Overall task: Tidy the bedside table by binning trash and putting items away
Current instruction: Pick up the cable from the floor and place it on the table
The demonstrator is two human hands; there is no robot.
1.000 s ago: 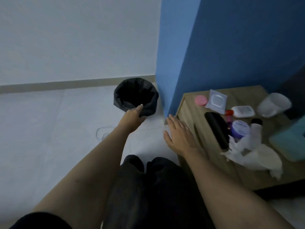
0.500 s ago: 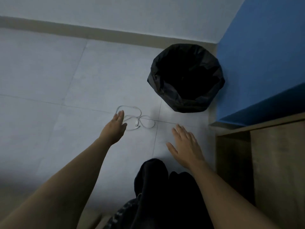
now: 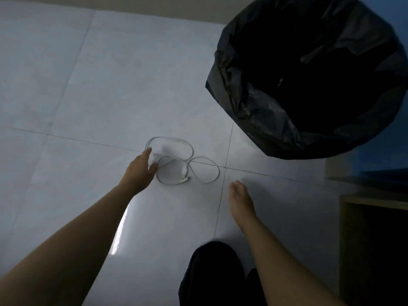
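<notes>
Head view: reaching for white cable (image 3: 185, 173) loose on the floor (image 3: 99, 85).
Left hand (image 3: 139, 171) fingers (image 3: 146, 154) touch its left loop, maybe pinching, can't tell; right hand (image 3: 241, 204) open, empty; black-lined bin (image 3: 242, 107) right. Next: pinch, lift, stow.

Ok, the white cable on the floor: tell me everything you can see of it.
The white cable is thin and flexible-looking, lying flat on the pale tiled floor in loose overlapping loops, its connector ends near the lower edge. The left hand reaches over its left loop, fingers extended, not visibly closed. The black-lined bin stands apart.
</notes>
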